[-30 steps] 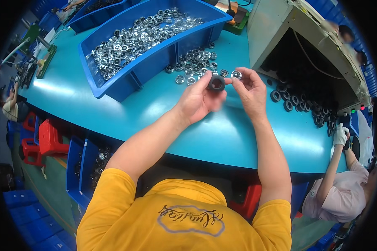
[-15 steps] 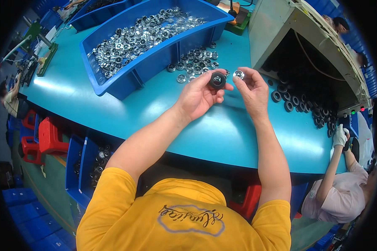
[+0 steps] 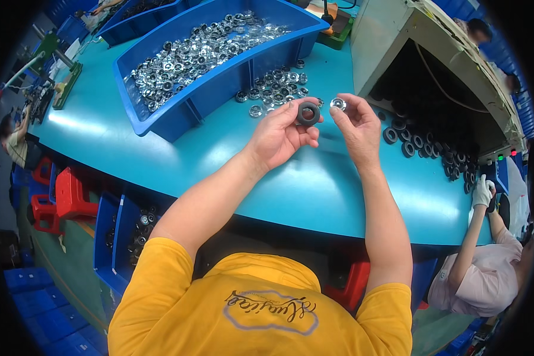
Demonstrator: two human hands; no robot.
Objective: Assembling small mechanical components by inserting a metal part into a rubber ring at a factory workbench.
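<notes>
A black ring (image 3: 300,118), shaped like a small tyre, is gripped between the thumb and fingers of my left hand (image 3: 277,133); light shows through its middle. Just right of it, my right hand (image 3: 360,126) pinches a shiny, clear-and-silver wheel hub (image 3: 338,104). The two parts are apart, held above the turquoise table (image 3: 314,190). Beyond my left hand lies a loose group of similar hubs (image 3: 277,86). Black rings (image 3: 418,142) are heaped to the right of my right hand.
A large blue bin (image 3: 178,110) full of hubs stands at the far left. On the right, a pale metal housing (image 3: 391,35) with a dark opening borders the rings. A co-worker's gloved hand (image 3: 482,193) is at the table's right end. Red stools (image 3: 74,196) stand at left.
The black ring in my left hand has turned, and its hole now shows more openly. The hub in my right hand has tilted slightly. Both hands stay nearly in place.
</notes>
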